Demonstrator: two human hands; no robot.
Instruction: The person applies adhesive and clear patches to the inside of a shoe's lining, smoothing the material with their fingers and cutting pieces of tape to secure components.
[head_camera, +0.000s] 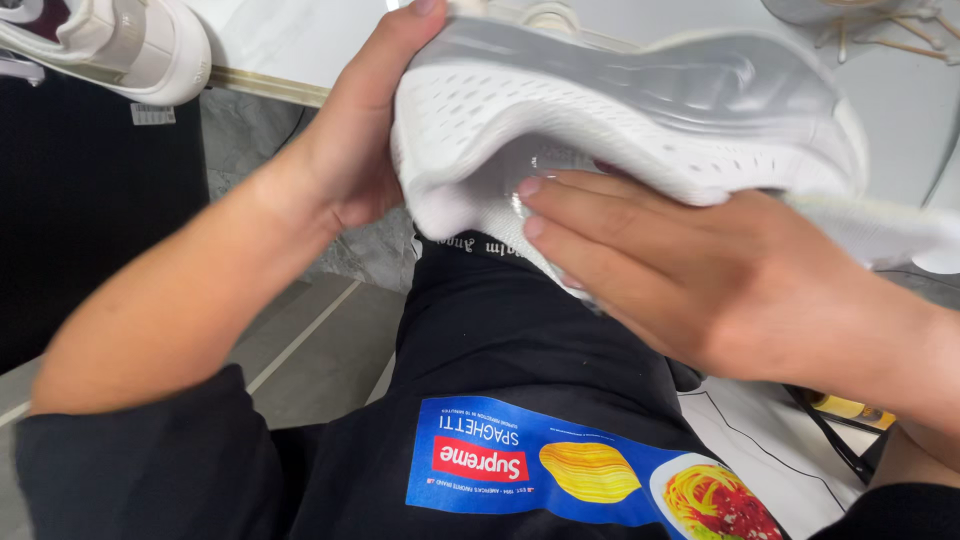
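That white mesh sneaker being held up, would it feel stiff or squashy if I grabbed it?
The white mesh sneaker probably feels light: the left hand props it up by one end. Its perforated upper looks soft and likely gives under the right hand's fingers. The thick sole probably stays firmer, so it shouldn't flop.

A pale, white-topped table spans the far side of the scene. A white shoe rests at its far left edge, and a grey round object on thin wooden legs sits far right.
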